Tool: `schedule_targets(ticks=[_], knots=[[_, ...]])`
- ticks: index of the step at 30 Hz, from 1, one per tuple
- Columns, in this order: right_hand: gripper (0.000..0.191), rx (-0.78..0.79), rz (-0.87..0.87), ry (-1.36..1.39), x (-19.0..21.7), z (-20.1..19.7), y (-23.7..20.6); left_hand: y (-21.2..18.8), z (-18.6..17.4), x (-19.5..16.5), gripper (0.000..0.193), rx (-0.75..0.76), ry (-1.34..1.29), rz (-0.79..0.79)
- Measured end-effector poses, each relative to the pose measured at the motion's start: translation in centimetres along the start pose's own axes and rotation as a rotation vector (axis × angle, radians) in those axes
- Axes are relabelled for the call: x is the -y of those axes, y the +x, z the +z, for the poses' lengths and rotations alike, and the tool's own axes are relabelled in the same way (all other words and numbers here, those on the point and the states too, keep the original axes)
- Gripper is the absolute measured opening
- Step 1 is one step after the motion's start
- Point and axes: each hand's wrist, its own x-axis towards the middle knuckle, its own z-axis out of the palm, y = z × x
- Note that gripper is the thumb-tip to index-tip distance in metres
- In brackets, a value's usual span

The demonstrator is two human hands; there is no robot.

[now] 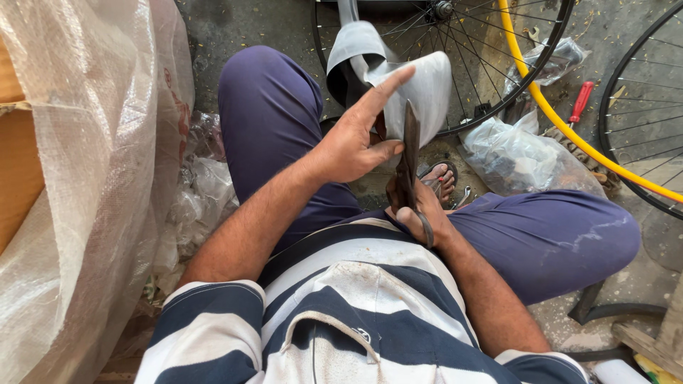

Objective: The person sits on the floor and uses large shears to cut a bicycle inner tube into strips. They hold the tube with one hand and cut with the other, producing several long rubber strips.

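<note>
Rubber strip point(420, 85) being cut with scissors point(410, 160).
My left hand point(356, 139) pinched the soft, floppy strip beside the blades; my right hand point(420, 213) gripped the scissor handles.

Two hands: left point(352, 146), right point(420, 213). One pair of scissors point(410, 153). One grey rubber strip point(420, 89). Two spoked wheels, one point(491, 43) at the floor's far edge and one point(640, 107) at its right edge. One yellow hose point(569, 131). One red-handled screwdriver point(581, 102). Two clear plastic bags, a large one point(519, 156) and a small one point(558, 60). One woven sack point(78, 178) on the left. One sandalled foot point(441, 178).
</note>
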Motion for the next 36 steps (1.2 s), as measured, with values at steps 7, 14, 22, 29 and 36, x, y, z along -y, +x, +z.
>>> schedule_targets(ticks=[7, 14, 22, 29, 36], knots=[[0.072, -0.014, 0.199, 0.188, -0.5, 0.5, -0.4, 0.2, -0.1, 2.0, 0.079, -0.076, -0.185, -0.139], [0.073, -0.003, 0.077, 0.048, -0.3, 0.3, 0.1, 0.7, -0.9, 1.6, 0.076, -0.137, -0.26, -0.216], [0.077, -0.012, 0.151, 0.01, -0.5, 0.2, 0.1, 0.1, 0.2, 2.1, 0.076, -0.126, -0.116, -0.079], [0.077, -0.012, 0.124, -0.109, -0.8, 0.2, 0.1, 0.7, -1.5, 1.6, 0.071, -0.124, -0.488, -0.229], [0.081, -0.01, 0.04, 0.035, -1.0, 0.3, 0.3, 0.6, -0.3, 0.1, 0.092, -0.011, -0.061, -0.07]])
